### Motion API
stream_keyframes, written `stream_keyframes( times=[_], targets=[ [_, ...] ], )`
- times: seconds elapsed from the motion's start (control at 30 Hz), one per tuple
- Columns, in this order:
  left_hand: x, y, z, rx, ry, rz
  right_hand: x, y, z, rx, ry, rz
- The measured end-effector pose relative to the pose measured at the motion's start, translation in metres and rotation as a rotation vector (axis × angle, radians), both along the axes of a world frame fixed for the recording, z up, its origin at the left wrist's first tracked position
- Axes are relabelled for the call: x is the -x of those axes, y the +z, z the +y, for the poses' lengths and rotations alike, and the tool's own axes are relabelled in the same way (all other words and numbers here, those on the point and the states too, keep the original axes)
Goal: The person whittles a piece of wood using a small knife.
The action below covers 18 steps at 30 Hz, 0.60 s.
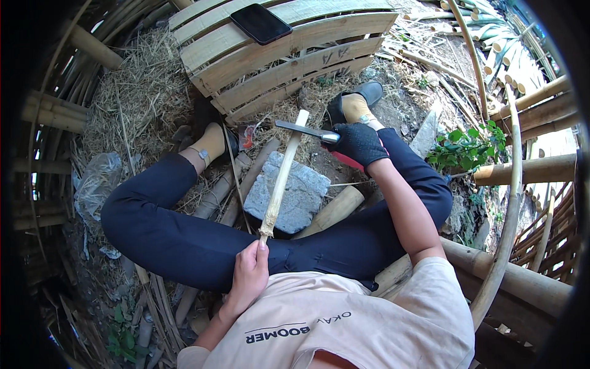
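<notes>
My bare left hand is closed round the near end of a pale peeled stick. The stick slants up and away from me, over a rough grey stone block, and has a frayed, knobbly patch just above my fingers. In a black glove, my right hand grips a knife with a shiny metal collar; its handle is mostly hidden in the glove. The knife's flat blade crosses the stick near its far end. Whether the edge bites into the wood I cannot tell.
A slatted wooden crate stands beyond my feet, with a black phone on top. Bamboo pieces lie beside the stone. Dry straw and a clear plastic bag are at left; a green plant and bamboo rails at right.
</notes>
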State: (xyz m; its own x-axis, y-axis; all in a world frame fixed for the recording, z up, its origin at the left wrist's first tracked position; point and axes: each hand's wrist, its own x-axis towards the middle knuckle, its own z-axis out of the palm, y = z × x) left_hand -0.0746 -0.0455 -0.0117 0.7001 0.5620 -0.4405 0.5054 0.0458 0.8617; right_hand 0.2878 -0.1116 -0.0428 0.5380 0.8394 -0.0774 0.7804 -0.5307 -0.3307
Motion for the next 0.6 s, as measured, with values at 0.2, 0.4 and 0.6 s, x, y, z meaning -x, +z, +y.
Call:
stream_keyframes(
  times=[0.2,0.4,0.6],
  targets=[
    [-0.005,0.015,-0.003,-0.338,-0.093,0.072,-0.015,-0.026,0.002,0.005,-0.074,0.01],
    [-0.001,-0.003,0.005,-0.205,-0.053,0.046,-0.011,-0.013,-0.002,-0.061,-0.121,0.048],
    [-0.023,-0.004,0.049,-0.177,0.03,-0.005,0.008,0.009,-0.005,-0.15,-0.024,0.136]
  ],
)
